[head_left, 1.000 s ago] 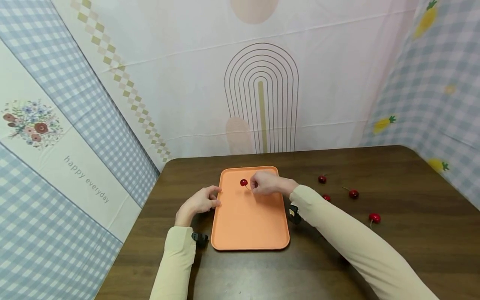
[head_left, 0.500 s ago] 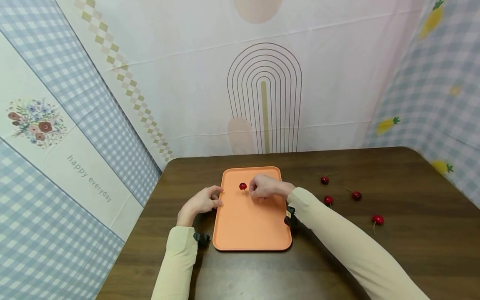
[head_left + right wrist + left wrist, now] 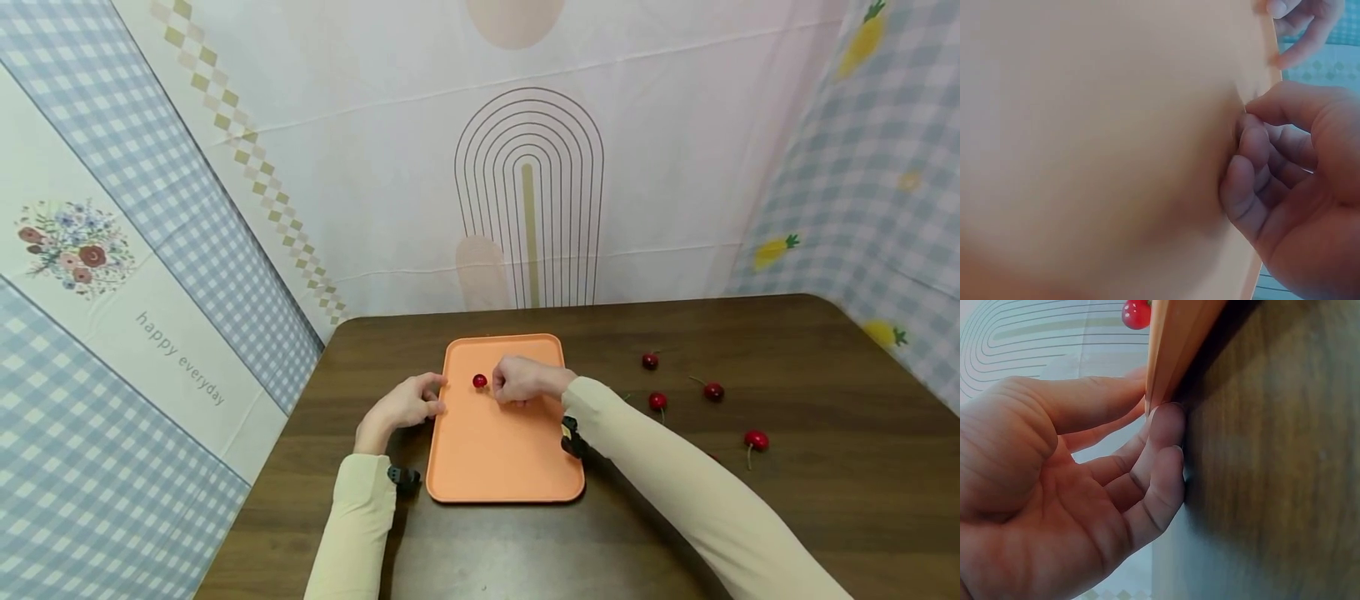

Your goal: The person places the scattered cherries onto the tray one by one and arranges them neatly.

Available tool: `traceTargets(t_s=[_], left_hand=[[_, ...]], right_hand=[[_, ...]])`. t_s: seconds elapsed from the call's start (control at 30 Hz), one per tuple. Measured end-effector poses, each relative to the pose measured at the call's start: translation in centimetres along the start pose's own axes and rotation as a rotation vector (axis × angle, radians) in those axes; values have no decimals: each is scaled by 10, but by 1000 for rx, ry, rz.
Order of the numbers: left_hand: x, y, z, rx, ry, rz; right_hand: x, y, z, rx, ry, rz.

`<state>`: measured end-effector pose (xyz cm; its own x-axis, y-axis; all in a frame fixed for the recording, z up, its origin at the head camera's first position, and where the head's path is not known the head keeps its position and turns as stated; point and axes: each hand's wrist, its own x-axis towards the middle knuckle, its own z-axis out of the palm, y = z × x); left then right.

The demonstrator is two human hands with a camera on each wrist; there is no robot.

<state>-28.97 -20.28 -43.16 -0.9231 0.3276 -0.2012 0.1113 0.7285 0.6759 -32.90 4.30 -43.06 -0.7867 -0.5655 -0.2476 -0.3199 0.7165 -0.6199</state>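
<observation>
An orange tray [image 3: 504,460] lies on the table, and a red cherry [image 3: 479,381] is over its far left part. Beside the cherry, my right hand [image 3: 521,382] pinches the thin stem, thumb against curled fingers, close to the tray's surface. The right wrist view shows that hand [image 3: 1304,169] low over the tray, with the cherry hidden. My left hand [image 3: 405,402] holds the tray's left rim. In the left wrist view its thumb [image 3: 1097,400] meets the rim, and the curled fingertips [image 3: 1168,427] press the side and underside. Part of the cherry [image 3: 1136,314] shows above the rim there.
Several more cherries lie on the brown table [image 3: 495,550] right of the tray, among them a far one [image 3: 649,361], a middle one [image 3: 657,402], one farther right [image 3: 714,392] and a nearer one [image 3: 757,440]. A patterned cloth [image 3: 360,167] hangs behind.
My right hand has drawn the cherry a little nearer and to the left over the tray. The left hand has stayed at the rim. The head view has shifted slightly.
</observation>
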Motion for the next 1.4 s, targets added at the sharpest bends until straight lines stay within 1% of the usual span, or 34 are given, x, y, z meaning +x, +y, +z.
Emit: traceTargets(t_s=[0.13,0.47,0.57,0.67,0.8,0.9,1.03,1.27,1.4], left_hand=[[-1,1,0,12,4,4],[-3,-1,1,19,14,-7],[-4,-1,1,12,11,-5],[-4,-1,1,6,9,3],[-2,-2,2,3,8,10],[-2,-1,3,5,8,6],[-2,0,2,13,7,2],[-1,1,1,32,14,-9],[0,3,1,33,11,3]], right_hand=[[1,1,2,-8,11,6],[3,1,4,-31,8,-13],[1,0,3,-28,9,-19],[-1,2,-2,-16,21,-45],[-10,4,-11,2,52,-111],[-19,3,-19,42,54,-155],[-31,2,-30,76,65,-184],[-51,1,-51,-9,152,-227],[-61,6,-63,-36,187,-233]])
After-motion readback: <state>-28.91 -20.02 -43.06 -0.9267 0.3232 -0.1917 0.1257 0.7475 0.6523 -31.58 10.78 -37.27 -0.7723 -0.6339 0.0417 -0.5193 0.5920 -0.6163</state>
